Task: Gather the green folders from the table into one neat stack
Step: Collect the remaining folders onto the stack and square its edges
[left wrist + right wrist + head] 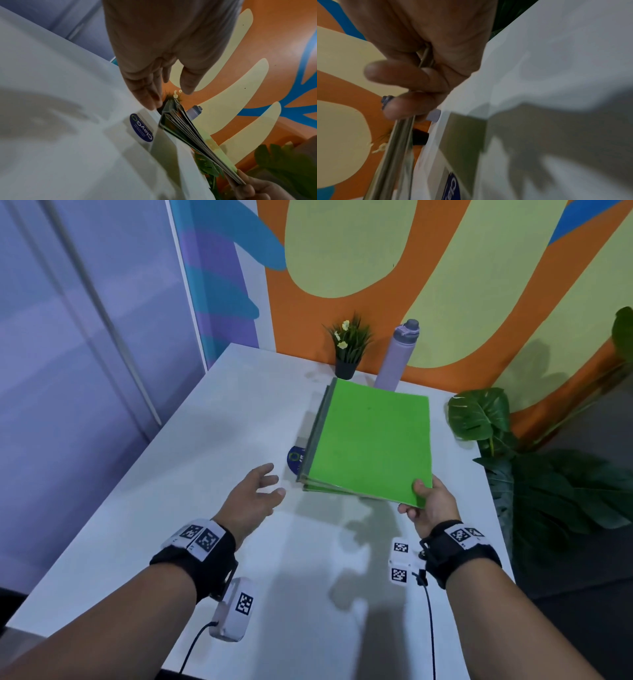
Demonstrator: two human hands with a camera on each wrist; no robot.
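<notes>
- The folders [371, 440], held above the table [212, 460], partly hide a blue sticker [295, 457].
- Right hand [430, 505] pinches their near corner.
- Left hand [251, 498] hovers with fingers spread, near their left edge.

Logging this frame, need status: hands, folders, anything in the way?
Left hand open, off the stack. Right hand pinches green folders at near corner, lifted above table. Bottle and potted plant close behind.

White table [191, 440] across mid-frame. Round blue sticker [295, 457] stuck near center, small potted plant [347, 347] and purple bottle [397, 356] standing along top edge.
</notes>
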